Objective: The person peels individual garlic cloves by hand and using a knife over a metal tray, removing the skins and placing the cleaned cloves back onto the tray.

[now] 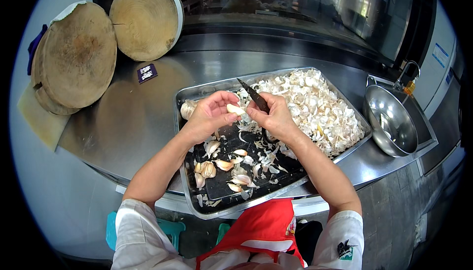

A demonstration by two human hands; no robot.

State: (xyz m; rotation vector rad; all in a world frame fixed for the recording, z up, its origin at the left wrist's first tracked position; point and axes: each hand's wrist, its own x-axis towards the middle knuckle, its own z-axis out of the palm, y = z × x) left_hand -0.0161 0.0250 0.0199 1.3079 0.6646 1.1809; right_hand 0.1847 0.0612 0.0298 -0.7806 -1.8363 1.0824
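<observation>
Between the thumb and fingers of my left hand (210,116) is a pale, peeled garlic clove (235,109). My right hand (275,116) grips a dark-bladed knife (255,94), its tip pointing up and to the left; the thumb of that hand is close to the clove. Both hands are above a large metal tray (242,211). A heap of white garlic skins (321,118) fills its right and far side. Unpeeled garlic cloves (224,165) lie scattered in the near left part, and a garlic bulb (188,109) sits behind my left wrist.
A stainless steel bowl (391,122) with a few pale pieces inside rests at a sink (426,137) on the right. Round wooden chopping blocks (79,55) lean at the back left. A small dark packet (147,73) bearing writing lies on the steel counter (122,137). Teal stools (170,229) stand below.
</observation>
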